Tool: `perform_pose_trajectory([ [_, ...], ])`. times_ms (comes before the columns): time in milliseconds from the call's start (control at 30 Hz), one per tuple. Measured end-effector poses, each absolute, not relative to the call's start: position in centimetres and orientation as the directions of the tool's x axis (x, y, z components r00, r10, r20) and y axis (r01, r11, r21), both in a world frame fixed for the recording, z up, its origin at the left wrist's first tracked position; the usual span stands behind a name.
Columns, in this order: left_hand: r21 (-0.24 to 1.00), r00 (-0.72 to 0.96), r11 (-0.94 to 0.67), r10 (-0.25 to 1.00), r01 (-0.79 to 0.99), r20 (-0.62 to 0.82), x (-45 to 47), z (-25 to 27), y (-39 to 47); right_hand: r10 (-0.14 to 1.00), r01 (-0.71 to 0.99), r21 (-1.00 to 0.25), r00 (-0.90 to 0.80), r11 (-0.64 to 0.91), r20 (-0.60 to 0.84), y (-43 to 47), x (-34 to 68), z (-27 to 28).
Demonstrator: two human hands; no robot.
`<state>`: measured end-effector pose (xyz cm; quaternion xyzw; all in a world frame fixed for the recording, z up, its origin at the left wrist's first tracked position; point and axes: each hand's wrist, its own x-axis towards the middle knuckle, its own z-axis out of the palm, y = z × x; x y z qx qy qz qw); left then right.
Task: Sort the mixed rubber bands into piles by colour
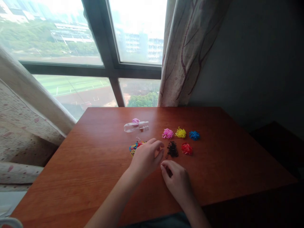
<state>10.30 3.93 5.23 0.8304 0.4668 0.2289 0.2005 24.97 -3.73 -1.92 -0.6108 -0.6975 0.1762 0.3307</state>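
Note:
My left hand [147, 156] hovers over the table in front of a mixed heap of coloured rubber bands [133, 147], hiding part of it. Its thumb and forefinger are curved and slightly apart, with nothing visible between them. Close by on the right, my right hand [177, 180] is closed in a pinch; whatever its fingertips hold is too small or hidden to make out. Just beyond the hands lies a pile of black rubber bands [172, 149], with a red pile [186, 148] beside it. Behind these are a pink pile [167, 133], a yellow pile [180, 132] and a blue pile [194, 135].
A clear plastic bottle [130, 127] lies on its side towards the back of the brown wooden table [95, 164], a pink item [136, 120] against it. One pale loose band [138, 138] is near the mixed heap. Window and curtains [180, 57] border the table's far edge.

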Motion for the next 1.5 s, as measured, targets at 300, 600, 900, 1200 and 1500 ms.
perform_pose_trajectory([
  [300,0.637,0.186,-0.248,0.969,0.730,0.164,1.4,2.1,0.9,0.957,0.765,-0.611,-0.027,0.206,0.289,-3.8,25.0,-2.2],
  [600,0.490,0.159,-0.214,0.975,0.845,0.153,0.9,0.4,-1.4,0.959,0.770,-0.606,-0.027,0.200,0.281,-3.9,24.9,-2.1],
  [900,0.458,0.194,-0.240,0.970,0.856,0.145,0.9,0.3,-1.4,0.960,0.763,-0.616,-0.023,0.197,0.278,-3.9,24.9,-2.2],
  [1200,0.402,0.271,-0.316,0.948,0.859,0.167,0.7,-0.3,-1.6,0.964,0.755,-0.627,-0.022,0.190,0.265,-3.8,24.9,-2.3],
  [1500,0.423,0.330,-0.378,0.926,0.823,0.185,0.8,-0.4,-1.9,0.964,0.753,-0.628,-0.034,0.199,0.265,-3.8,24.8,-2.3],
])
